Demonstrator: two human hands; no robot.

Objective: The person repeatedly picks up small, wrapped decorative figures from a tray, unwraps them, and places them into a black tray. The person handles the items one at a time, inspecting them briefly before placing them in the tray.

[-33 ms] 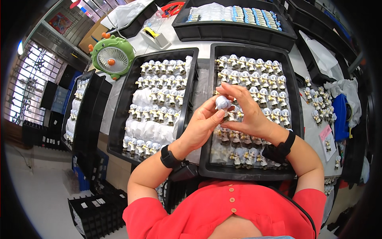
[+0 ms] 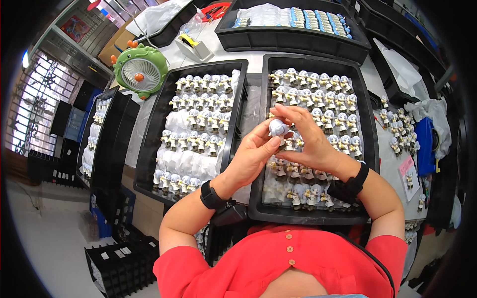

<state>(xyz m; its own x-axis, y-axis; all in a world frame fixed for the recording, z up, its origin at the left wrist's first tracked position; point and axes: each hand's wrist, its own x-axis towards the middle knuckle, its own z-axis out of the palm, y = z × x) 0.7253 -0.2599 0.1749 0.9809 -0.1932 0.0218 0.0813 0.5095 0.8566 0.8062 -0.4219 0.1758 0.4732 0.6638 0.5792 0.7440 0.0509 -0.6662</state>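
Note:
Above the right-hand black tray [image 2: 257, 198], I hold a small figurine [image 2: 277, 127] with a pale lilac-grey head. My left hand [image 2: 254, 151] pinches it between thumb and fingers, so most of its body is covered. Around its other side arches my right hand [image 2: 318, 146], thumb and fingers apart; its fingertips are close to my left fingers, and whether they touch the figurine is unclear. Below both hands, rows of similar figurines [image 2: 329, 99] in white and gold with dark bases lie on pale lining in the tray.
Another black tray [image 2: 144, 174] of figurines is on the left, with white padding between rows. Behind stand a longer black tray [image 2: 298, 46], a tape dispenser [image 2: 198, 51] and a green fan [image 2: 141, 72]. Loose figurines [image 2: 396, 126], a pink-and-white card [image 2: 408, 179] and a blue bin [image 2: 426, 149] are at right.

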